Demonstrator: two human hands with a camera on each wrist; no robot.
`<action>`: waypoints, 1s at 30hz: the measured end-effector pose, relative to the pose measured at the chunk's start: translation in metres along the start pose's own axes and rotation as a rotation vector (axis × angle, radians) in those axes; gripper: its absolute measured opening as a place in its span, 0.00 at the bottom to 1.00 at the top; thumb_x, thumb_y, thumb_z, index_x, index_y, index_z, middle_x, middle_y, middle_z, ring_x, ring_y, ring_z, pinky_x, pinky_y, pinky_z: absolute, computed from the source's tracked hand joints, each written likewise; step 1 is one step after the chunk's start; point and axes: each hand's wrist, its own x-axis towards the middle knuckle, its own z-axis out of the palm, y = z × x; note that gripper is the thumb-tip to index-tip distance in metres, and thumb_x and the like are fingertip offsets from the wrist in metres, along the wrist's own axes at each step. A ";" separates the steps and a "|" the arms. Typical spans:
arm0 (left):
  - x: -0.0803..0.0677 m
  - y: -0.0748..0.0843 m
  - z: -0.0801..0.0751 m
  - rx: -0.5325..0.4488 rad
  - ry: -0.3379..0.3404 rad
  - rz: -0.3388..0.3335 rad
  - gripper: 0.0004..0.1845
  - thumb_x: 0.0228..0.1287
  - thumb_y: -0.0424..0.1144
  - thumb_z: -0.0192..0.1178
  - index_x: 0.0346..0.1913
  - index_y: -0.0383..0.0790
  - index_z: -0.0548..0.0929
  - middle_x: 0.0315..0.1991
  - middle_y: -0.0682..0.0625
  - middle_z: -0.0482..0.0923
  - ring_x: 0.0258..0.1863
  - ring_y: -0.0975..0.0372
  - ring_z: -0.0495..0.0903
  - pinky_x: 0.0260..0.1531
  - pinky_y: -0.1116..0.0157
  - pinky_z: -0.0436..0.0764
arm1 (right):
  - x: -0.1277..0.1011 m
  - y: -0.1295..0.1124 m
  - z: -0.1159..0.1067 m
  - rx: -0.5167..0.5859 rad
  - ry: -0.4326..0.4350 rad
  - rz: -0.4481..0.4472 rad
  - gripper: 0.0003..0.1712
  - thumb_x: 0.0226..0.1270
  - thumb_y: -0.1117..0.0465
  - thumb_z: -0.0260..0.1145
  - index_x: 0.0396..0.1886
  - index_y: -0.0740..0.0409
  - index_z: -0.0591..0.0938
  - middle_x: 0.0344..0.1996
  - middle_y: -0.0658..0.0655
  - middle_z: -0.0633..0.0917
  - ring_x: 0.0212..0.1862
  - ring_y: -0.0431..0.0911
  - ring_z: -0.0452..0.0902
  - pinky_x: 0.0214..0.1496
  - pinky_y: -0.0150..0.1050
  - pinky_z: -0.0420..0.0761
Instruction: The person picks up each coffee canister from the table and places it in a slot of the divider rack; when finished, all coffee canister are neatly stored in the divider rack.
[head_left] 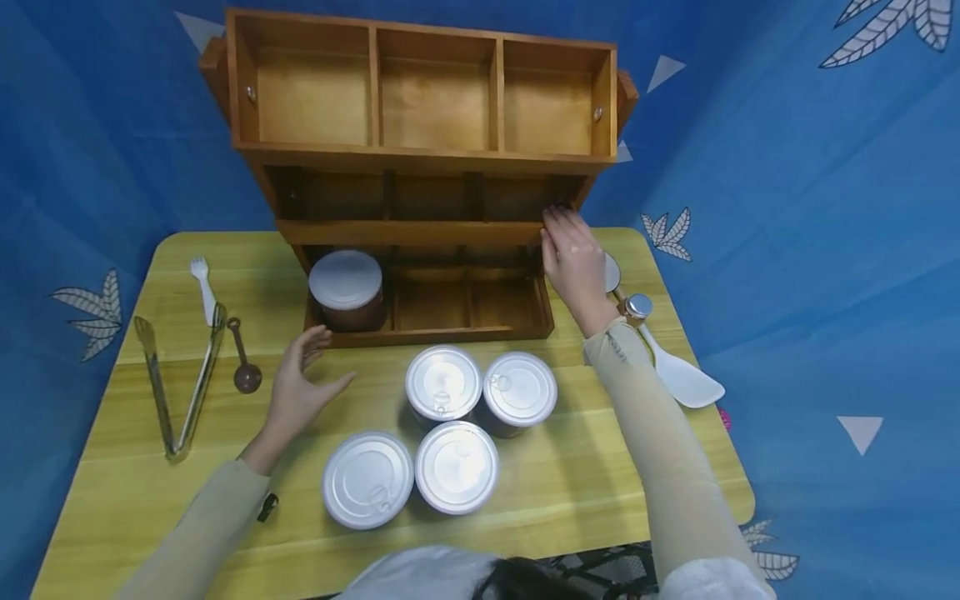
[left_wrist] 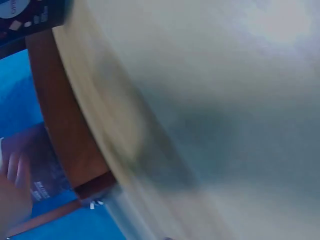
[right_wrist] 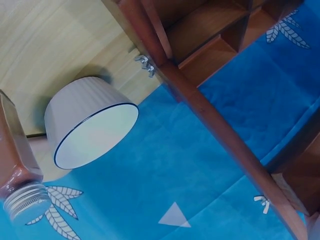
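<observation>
My left hand hovers over the table with thumb and fingers spread apart, holding nothing. Just ahead of it, a dark can with a pale lid occupies the left compartment of the rack's bottom tier. My right hand is at the right end of the wooden rack, fingertips over the middle tier's front edge. In the left wrist view, a dark brown surface with white print lies beside that hand's fingers; what it belongs to is unclear. Several pull-ring cans stand grouped before the rack.
Tongs, a white fork and a brown measuring spoon lie at the left. To the right are a white bowl, a metal-capped bottle and a white spatula. Blue cloth surrounds the table.
</observation>
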 end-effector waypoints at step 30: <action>0.038 0.008 0.077 -0.279 -0.955 0.092 0.62 0.34 0.36 0.83 0.76 0.46 0.56 0.71 0.46 0.66 0.73 0.52 0.63 0.77 0.48 0.55 | 0.002 -0.003 -0.006 -0.023 -0.031 -0.008 0.18 0.74 0.61 0.57 0.55 0.66 0.83 0.53 0.64 0.85 0.60 0.56 0.80 0.68 0.48 0.77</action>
